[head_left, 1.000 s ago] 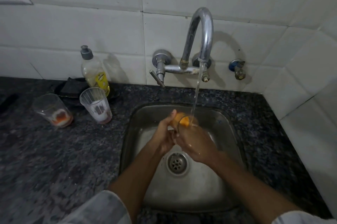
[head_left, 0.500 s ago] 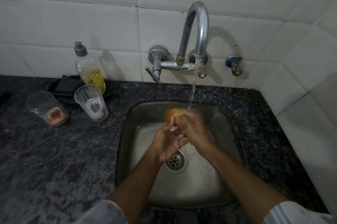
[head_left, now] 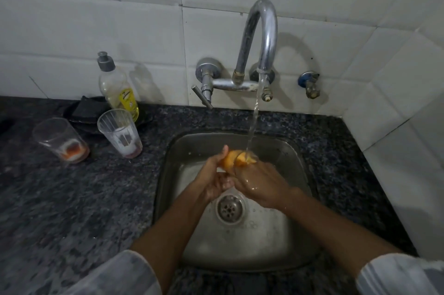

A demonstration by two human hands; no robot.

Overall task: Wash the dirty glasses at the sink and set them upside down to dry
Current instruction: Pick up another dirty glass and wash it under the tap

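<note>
Glass (head_left: 242, 159) orange-smeared (under running water)

The sink (head_left: 288, 150) sits right of centre in the frame, sunk into the surface (head_left: 72, 198), with the tap (head_left: 260, 37) on the wall above it. Both hands meet over the drain (head_left: 230, 208), left hand (head_left: 211, 181) beside right hand (head_left: 259, 181), a glass (head_left: 236, 159) between them under the stream. At centre left stand two glasses, one (head_left: 61, 141) left of the other (head_left: 120, 132); a bottle (head_left: 117, 88) stands behind them.

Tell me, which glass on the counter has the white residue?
The ribbed glass nearer the sink, beside the soap bottle; the other glass holds orange dregs.
</note>
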